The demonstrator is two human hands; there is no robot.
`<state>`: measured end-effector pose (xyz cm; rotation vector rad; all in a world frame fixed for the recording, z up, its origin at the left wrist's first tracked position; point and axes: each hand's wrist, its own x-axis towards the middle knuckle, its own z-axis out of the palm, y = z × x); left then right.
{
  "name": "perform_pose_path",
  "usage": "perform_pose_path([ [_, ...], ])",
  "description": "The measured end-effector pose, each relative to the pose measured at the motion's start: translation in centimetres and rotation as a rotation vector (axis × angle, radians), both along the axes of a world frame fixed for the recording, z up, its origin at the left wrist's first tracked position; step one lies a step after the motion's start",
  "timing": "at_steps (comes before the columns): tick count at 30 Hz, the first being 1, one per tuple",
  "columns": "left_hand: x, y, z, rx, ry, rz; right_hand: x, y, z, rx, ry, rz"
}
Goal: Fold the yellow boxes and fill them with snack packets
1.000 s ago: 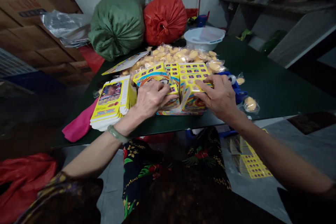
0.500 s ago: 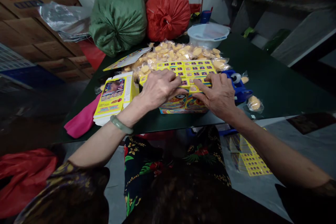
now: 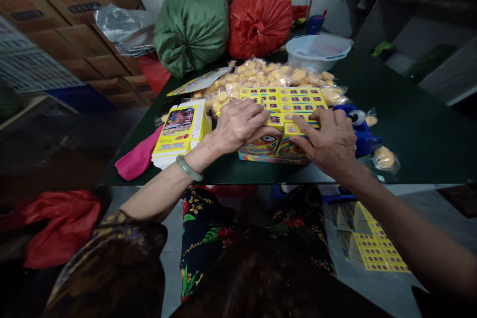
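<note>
Rows of small yellow printed boxes [image 3: 302, 93] stand tightly together on a dark green table. My left hand [image 3: 244, 126], with a pale green bangle on its wrist, is closed over a front box at the left, its thumb along the near face. My right hand [image 3: 331, 138] grips the front box at the right, thumb on the near side and index finger on the top. A narrow gap shows between these two front boxes. Fingers hide parts of both. Flat colourful card shows under the boxes' near edge.
Wrapped yellow biscuits [image 3: 257, 73] lie heaped behind the boxes. Flattened yellow cartons [image 3: 179, 131] are stacked at left beside a pink cloth [image 3: 139, 156]. A blue tape dispenser [image 3: 359, 129] stands at right. Behind are a white basin [image 3: 316, 49], a green sack [image 3: 194, 25] and a red sack [image 3: 261, 17].
The whole view has shifted, so the table's things appear further right. A gap has opened between the two front boxes as my right hand's box moved slightly. Both hands keep their hold.
</note>
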<state>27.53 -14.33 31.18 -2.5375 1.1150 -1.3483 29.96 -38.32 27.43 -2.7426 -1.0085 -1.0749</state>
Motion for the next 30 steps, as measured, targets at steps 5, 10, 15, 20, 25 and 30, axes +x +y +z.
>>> perform_pose_path([
  [5,-1.2,1.5,-0.1,-0.128,-0.049,-0.04,0.0,0.2,-0.1,0.007,0.022,0.008],
  [10,-2.3,1.7,0.1,-0.146,-0.083,0.027,0.0,0.2,-0.2,0.012,0.04,0.008],
  [15,-2.7,2.0,-0.7,-0.213,-0.025,0.114,0.1,0.1,-0.3,0.013,0.044,0.012],
  [20,-2.7,2.5,-1.3,-0.232,0.053,0.148,0.0,0.1,-0.3,-0.001,0.025,0.005],
  [25,-2.9,2.9,-1.5,-0.191,0.008,0.112,0.2,0.1,-0.5,0.003,0.046,0.0],
  [30,-2.2,2.7,-2.1,-0.245,-0.104,0.153,-1.5,0.0,-0.6,0.054,0.022,-0.002],
])
